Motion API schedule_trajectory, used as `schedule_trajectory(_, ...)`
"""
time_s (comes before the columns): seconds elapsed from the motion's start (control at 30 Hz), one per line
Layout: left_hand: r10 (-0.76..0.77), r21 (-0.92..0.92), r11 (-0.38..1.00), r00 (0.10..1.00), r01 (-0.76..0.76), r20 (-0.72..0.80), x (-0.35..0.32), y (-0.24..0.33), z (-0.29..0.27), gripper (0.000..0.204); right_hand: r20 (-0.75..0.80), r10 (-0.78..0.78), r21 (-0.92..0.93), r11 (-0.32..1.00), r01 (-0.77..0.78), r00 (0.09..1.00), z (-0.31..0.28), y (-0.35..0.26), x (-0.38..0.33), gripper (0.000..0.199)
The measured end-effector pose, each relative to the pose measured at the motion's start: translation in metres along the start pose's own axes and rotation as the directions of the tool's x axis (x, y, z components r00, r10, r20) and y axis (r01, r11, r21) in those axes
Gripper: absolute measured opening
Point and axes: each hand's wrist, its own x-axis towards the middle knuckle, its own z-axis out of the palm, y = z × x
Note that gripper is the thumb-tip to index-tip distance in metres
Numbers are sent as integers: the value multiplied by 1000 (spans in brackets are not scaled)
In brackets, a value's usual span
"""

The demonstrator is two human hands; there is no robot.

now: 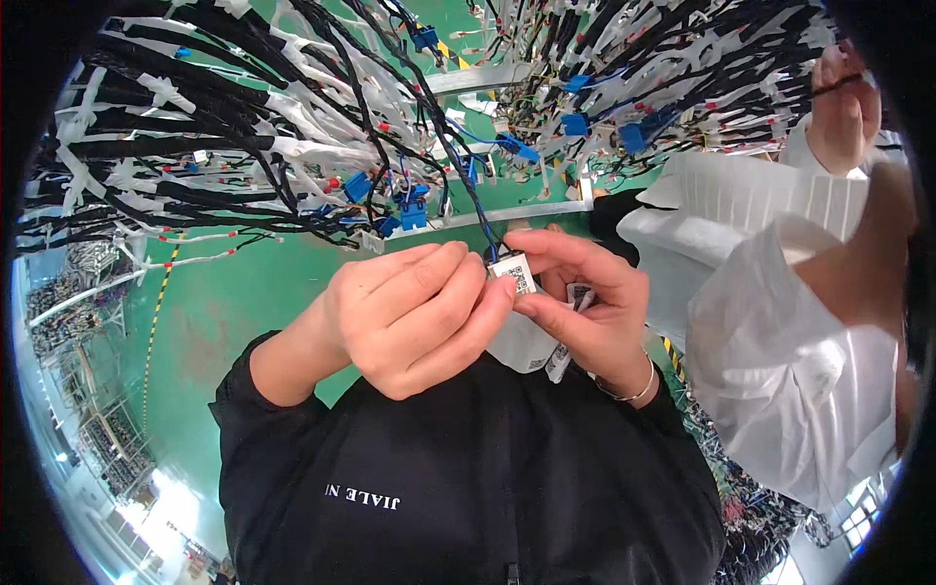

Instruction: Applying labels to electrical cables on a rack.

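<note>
We had both hands raised beneath the hanging wire harnesses (244,146), the left hand (409,317) and right hand (585,302) closed in a fingertip pinch on a small white label tag (514,274), light, thin and probably flimsy, best held by its edges.

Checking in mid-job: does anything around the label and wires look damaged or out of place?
Nothing stands out. Both hands, left hand and right hand, pinch a small white label on a dark wire; the hanging wire bundles look dense but intact.
</note>
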Motion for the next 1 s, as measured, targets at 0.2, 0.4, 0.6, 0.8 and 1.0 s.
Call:
schedule_trajectory(0.2, 3, 15, 1000, 1000, -3, -9, 0, 1, 1, 23, -25, -1, -25, 1000, 1, 1000, 2, 2, -1, 46)
schedule_trajectory(0.4, -11, 9, 1000, 1000, 11, 23, 1, 1, -1, 27, -31, -4, -37, 999, 3, 1000, 1, 0, 0, 47)
schedule_trajectory(0.6, -21, -3, 1000, 999, 21, 45, 4, 0, -1, 29, -35, -33, -16, 999, 33, 999, 0, 2, 1, 46)
schedule_trajectory(0.8, -21, -20, 1000, 995, 23, 95, 10, -3, -4, 31, -27, -39, -36, 999, 38, 999, -1, 0, 2, 45)
schedule_trajectory(1.0, -64, -81, 994, 993, 72, 99, 3, 0, 0, 26, -71, 6, 8, 1000, -6, 997, -5, 5, -1, 42)
